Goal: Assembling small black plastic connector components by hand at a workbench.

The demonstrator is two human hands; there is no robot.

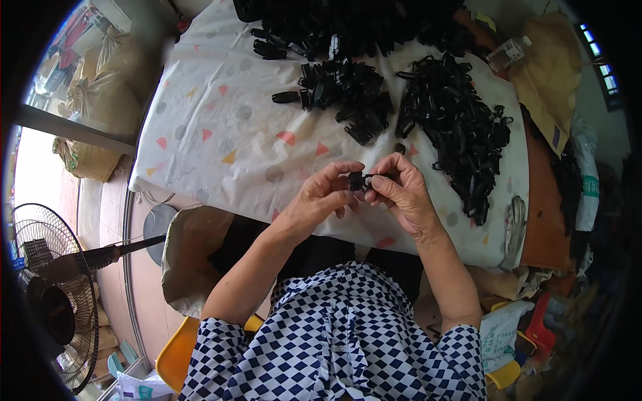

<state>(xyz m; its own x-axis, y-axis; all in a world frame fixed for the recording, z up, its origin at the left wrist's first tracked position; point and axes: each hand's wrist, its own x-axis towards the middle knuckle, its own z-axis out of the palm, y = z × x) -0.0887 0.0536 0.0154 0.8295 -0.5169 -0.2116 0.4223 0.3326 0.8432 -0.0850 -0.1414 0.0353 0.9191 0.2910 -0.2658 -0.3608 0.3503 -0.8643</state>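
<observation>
Close above the near part of the table, my left hand (pixel 317 198) pinches a small black plastic part (pixel 356 181), which looks like a buckle half. From the other side my right hand (pixel 405 194) grips its narrower end between thumb and fingers. Whether this is one piece or two fitted together is too small to tell. Beyond my hands lies a pile of black plastic parts (pixel 344 87). A second heap of slimmer black parts (pixel 461 127) spreads to the right. One loose black piece (pixel 399 148) rests just past my right hand.
A pale patterned cloth (pixel 221 120) covers the table, with a larger dark pile (pixel 374 23) at its far edge. A pair of gloves (pixel 514 230) lies at the right edge. At the left stand a fan (pixel 53 294) and an open sack (pixel 190 260). A clear bottle (pixel 508 53) lies far right.
</observation>
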